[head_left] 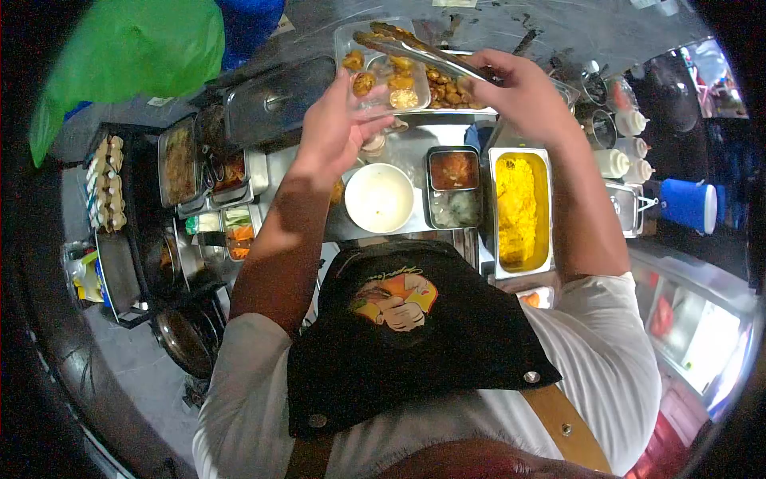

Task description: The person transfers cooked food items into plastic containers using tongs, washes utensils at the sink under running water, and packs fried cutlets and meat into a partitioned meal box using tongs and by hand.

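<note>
Closed round the handle end of the tongs (435, 59), the grip of the right hand (515, 89) is narrow, and the two metal arms reach toward 10 o'clock, over the clear container (341, 38). Their tips stand slightly apart, and no piece of food can be made out between them. The left hand (329, 128) is at the near left corner of the container, fingers parted; whether it bears the weight or merely steadies the side, I cannot tell.

With the white bowl (380, 198) as the middle of the clock, the container sits at 12 o'clock and the tray (459, 111) at 1 o'clock, just beside it. A few browned pieces (363, 84) lie inside the container, spaced apart, while a much thicker heap (451, 89) fills the visible part of the tray. So a small share is in the container, and a larger share is in the tray.

On the tabletop (279, 164), the small tub of red sauce (455, 169) is at 2 o'clock from the bowl, and the long pan (547, 199) of yellow food (517, 211) at 3 o'clock. Both are well apart from the tongs. Farther off, egg cartons (116, 184) stand at 9 o'clock.
</note>
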The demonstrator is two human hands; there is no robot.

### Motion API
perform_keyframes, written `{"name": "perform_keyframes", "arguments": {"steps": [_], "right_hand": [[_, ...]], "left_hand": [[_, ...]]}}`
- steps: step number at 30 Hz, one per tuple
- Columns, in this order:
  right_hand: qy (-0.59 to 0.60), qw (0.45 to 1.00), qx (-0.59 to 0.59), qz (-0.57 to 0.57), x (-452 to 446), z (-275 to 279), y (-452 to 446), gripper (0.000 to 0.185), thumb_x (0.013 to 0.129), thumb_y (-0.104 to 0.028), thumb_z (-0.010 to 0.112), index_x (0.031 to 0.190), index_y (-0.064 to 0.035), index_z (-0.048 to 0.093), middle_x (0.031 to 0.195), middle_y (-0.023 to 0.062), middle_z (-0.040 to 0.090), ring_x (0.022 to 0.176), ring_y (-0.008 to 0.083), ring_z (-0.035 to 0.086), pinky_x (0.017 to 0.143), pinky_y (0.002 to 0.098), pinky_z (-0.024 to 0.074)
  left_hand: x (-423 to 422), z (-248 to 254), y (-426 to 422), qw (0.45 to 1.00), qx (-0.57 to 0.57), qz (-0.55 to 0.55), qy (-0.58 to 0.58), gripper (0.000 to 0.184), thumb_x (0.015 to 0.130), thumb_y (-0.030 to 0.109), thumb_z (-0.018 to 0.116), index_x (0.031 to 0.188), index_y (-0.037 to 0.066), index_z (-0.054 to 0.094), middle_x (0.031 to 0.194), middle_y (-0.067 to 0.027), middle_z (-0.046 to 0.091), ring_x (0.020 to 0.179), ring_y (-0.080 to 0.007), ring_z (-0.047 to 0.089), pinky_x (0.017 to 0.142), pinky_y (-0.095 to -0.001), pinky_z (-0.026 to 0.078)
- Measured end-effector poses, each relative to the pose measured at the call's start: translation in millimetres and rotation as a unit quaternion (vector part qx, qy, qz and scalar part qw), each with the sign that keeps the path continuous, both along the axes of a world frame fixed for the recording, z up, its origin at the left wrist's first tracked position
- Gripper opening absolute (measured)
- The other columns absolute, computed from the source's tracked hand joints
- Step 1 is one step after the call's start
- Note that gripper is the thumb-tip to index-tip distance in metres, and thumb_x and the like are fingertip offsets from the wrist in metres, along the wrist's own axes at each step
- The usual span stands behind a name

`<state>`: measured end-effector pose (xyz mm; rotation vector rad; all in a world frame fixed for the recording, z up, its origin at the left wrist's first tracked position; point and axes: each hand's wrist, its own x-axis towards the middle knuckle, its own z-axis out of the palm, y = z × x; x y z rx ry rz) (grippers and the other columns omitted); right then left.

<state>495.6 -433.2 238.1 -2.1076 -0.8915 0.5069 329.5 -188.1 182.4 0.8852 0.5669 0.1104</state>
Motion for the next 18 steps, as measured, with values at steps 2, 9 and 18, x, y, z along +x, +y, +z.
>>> {"name": "perform_keyframes", "arguments": {"steps": [2, 9, 18], "right_hand": [[-0.003, 1.0, 0.028, -0.002, 0.2, 6.1, -15.2, 0.041, 0.094, -0.029, 0.073, 0.124, -0.002, 0.071, 0.098, 0.0128, 0.075, 0.088, 0.02, 0.07, 0.085, 0.0363, 0.0554], [-0.116, 0.986, -0.11, -0.045, 20.2, -40.0, -63.5, 0.045, 0.095, -0.028, 0.076, 0.13, 0.0, 0.068, 0.107, 0.0177, 0.077, 0.102, 0.0259, 0.074, 0.091, 0.0378, 0.0568], [-0.171, 0.962, -0.196, 0.089, 53.5, -152.8, -22.3, 0.045, 0.092, -0.03, 0.077, 0.129, -0.008, 0.066, 0.113, 0.0246, 0.074, 0.105, 0.0436, 0.072, 0.091, 0.0519, 0.0579]], "left_hand": [[-4.3, 0.6, 0.8, 1.0, 0.005, -0.006, -0.016, 0.059, 0.115, 0.045, 0.042, 0.154, 0.001, 0.037, 0.141, -0.0277, 0.059, 0.115, -0.0384, 0.067, 0.094, -0.0449, 0.063], [-46.9, 7.6, 32.3, 0.995, 0.057, 0.08, 0.028, 0.058, 0.113, 0.05, 0.045, 0.15, 0.006, 0.04, 0.137, -0.0256, 0.064, 0.104, -0.0335, 0.07, 0.088, -0.042, 0.063], [-108.8, 20.2, 60.4, 0.992, 0.042, 0.117, -0.02, 0.038, 0.114, 0.047, 0.044, 0.125, 0.012, 0.054, 0.135, -0.0258, 0.065, 0.092, -0.0255, 0.073, 0.08, -0.0382, 0.066]]}}
